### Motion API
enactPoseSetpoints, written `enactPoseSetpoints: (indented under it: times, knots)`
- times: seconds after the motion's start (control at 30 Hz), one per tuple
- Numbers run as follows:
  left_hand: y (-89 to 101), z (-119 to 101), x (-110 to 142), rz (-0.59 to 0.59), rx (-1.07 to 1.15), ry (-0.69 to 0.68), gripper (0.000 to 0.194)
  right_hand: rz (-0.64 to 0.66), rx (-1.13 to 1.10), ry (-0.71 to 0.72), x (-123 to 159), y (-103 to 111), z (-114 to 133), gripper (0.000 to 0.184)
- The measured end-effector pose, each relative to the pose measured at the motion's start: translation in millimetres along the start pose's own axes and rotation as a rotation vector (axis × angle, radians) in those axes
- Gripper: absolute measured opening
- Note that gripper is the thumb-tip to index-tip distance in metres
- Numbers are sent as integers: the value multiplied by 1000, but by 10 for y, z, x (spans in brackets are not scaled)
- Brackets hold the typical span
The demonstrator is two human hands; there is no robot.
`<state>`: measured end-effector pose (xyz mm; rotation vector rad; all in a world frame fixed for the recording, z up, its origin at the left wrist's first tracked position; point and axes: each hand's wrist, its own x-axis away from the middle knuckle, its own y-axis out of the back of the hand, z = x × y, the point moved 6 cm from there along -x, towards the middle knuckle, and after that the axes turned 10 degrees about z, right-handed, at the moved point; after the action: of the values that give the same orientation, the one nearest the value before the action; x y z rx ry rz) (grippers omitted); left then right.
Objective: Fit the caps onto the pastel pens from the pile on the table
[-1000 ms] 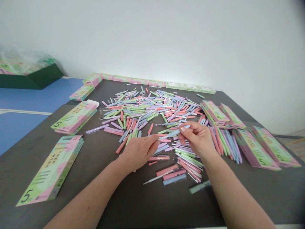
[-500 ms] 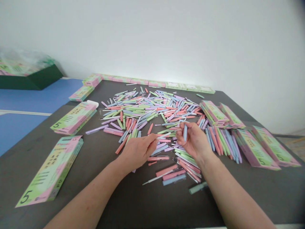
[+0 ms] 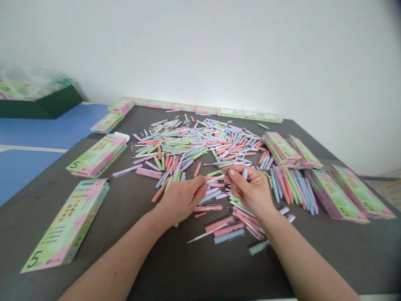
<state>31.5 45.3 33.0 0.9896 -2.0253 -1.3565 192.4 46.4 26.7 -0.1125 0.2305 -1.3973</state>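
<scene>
1. The scattered pile of pastel plastic pen parts on the dark grey counter serves as landmark; both bare hands work over its near side.
2. The left hand pinches one end of a thin white pen refill between thumb and forefinger.
3. The right hand has its grip curled round a pale blue pen barrel, thumb and fingertips at the refill's other end; whether they touch it is unclear.
4. The refill should be light, stiff and smooth, perhaps bending if pressed sideways; the middle of its shaft seems the best hold, clear of the tip. The barrel looks light and rigid, easily taken round its middle.
5. Left of the pile lies a pink-and-green printed cardboard box with a flap out; its inside is hidden.
6. Right of the pile lie similar printed cardboard boxes, contents unseen, beside a fanned row of coloured pens.
7. Farther left of the pile, a dark green open box holds clear plastic wrapping and printed packs.
</scene>
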Motion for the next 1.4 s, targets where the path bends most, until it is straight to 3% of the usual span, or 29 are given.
enactPoseSetpoints:
  times: [0.57,0.8,0.93,1.1,1.2,1.3,1.4]
  knots:
    - [-69,-4,-5,10,64,-16,28,81,-98,-41,-25,-111,-159,26]
    - [-131,-36,2,56,253,-124,37,-40,-79,-1,-30,-48,-136,29]
    - [-115,-21,4,90,381,-104,38,-81,-158,11,-74,39,-95,28]
    - [-173,-30,2,211,738,-99,34,-167,-229,77,-117,229,17,26]
    - [-194,-41,-13,217,1032,-116,30,-179,-298,84,-142,297,45,28]
    - [-181,-18,-43,159,1294,-129,25,-101,-299,8,-149,227,-4,32]
    - [-152,34,-71,54,1532,-138,23,60,-156,-162,-104,45,-122,35]
